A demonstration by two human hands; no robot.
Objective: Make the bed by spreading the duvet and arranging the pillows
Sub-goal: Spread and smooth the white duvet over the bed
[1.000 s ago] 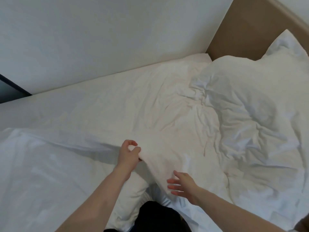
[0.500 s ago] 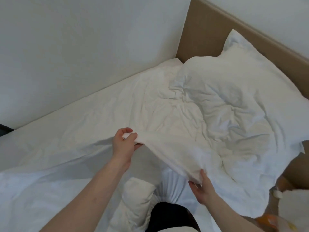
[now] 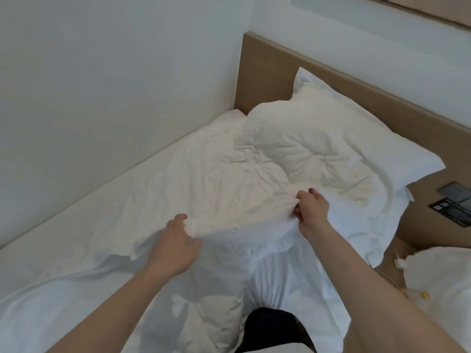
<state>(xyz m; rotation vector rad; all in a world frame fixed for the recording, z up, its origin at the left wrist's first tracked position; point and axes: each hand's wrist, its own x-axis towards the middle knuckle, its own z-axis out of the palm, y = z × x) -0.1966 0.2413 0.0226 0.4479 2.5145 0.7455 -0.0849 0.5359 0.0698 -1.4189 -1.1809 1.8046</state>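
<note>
A crumpled white duvet [image 3: 254, 174] lies bunched across the head half of the bed. My left hand [image 3: 175, 243] grips its near edge, fingers curled into the cloth. My right hand [image 3: 311, 210] pinches a fold of the same edge further right and holds it lifted off the mattress. A white pillow [image 3: 356, 123] leans against the brown headboard [image 3: 267, 72], partly under the duvet. A second pillow [image 3: 211, 319] lies close to me beneath the raised edge. The white sheet [image 3: 76, 238] shows bare on the left.
A white wall [image 3: 114, 85] runs along the far side of the bed. A brown bedside surface [image 3: 433, 212] at the right carries a dark switch panel [image 3: 456, 193] and a black card. White cloth and a cable lie at the lower right.
Both hands have carried the duvet edge toward the headboard. My right hand rose from under the edge and now pinches it from above. The view has swung right.
</note>
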